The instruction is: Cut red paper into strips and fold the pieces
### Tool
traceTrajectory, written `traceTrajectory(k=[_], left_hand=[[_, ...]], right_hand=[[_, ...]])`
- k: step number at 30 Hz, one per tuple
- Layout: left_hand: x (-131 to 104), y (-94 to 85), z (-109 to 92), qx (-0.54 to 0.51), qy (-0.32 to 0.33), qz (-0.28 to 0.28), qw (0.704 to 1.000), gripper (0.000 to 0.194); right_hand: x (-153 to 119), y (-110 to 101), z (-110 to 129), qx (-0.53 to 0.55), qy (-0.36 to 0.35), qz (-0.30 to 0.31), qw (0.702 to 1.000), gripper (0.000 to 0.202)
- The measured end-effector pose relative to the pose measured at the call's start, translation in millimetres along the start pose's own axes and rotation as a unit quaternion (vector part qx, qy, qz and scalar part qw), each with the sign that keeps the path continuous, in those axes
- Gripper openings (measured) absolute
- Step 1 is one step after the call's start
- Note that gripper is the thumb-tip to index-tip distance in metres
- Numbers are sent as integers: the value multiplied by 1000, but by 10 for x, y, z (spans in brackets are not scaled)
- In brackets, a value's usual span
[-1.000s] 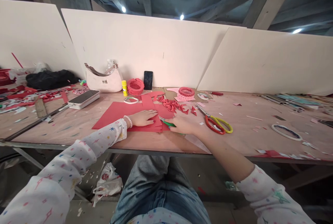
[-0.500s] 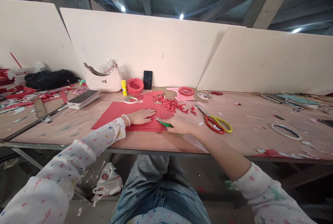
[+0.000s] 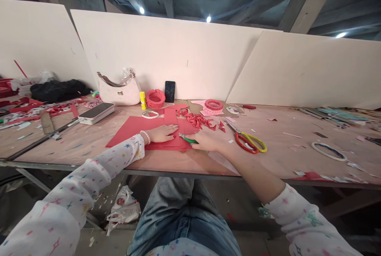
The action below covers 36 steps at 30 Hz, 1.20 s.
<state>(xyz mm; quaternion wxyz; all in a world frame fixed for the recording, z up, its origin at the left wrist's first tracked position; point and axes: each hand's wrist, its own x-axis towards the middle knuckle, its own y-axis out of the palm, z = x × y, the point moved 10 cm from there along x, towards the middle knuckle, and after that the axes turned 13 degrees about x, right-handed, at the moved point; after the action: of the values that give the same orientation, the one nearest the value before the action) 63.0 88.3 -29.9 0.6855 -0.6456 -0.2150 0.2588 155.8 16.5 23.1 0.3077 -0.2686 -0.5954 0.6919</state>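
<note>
My left hand (image 3: 163, 133) lies flat on a stack of red paper sheets (image 3: 125, 131), fingers stretched out to the right and a beaded bracelet at the wrist. My right hand (image 3: 205, 141) is closed around a green utility knife (image 3: 189, 140). The knife's metal tip points left and meets the red paper just beside my left fingertips. Beyond both hands sits a heap of small folded red paper pieces (image 3: 197, 121). Scissors (image 3: 249, 141) with one red and one yellow handle rest to the right of my right hand.
At the back stand a red folded-paper ring (image 3: 155, 99), a yellow glue stick (image 3: 143, 101), a dark phone (image 3: 170, 91) and a pale handbag (image 3: 119, 91). A white-cased device (image 3: 97, 114) lies left. Tape rolls (image 3: 329, 151) and paper scraps are scattered about. White boards (image 3: 166, 53) rise behind.
Hardly anything differs. The view has shifted very slightly, and both hands keep their places on the red paper, with the knife still in the right one.
</note>
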Motion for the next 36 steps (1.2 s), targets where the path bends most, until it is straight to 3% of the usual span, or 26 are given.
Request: traceTrajectory(k=[10, 15, 19, 27, 36], left_hand=[[-29, -55, -53, -13, 15, 1, 1000, 59], [-59, -132, -56, -9, 23, -37, 999, 51], [-45, -61, -44, -3, 15, -12, 1000, 52], [-40, -43, -54, -2, -5, 14, 1000, 55], [-43, -26, -24, -9, 12, 3, 1000, 56]], right_hand=[[-81, -53, -32, -16, 43, 4, 999, 41], [-83, -74, 191, -23, 44, 39, 998, 42], [-48, -98, 283, -38, 42, 35, 998, 40], [-38, -1, 37, -16, 31, 16, 999, 36], [35, 26, -38, -19, 40, -1, 999, 37]])
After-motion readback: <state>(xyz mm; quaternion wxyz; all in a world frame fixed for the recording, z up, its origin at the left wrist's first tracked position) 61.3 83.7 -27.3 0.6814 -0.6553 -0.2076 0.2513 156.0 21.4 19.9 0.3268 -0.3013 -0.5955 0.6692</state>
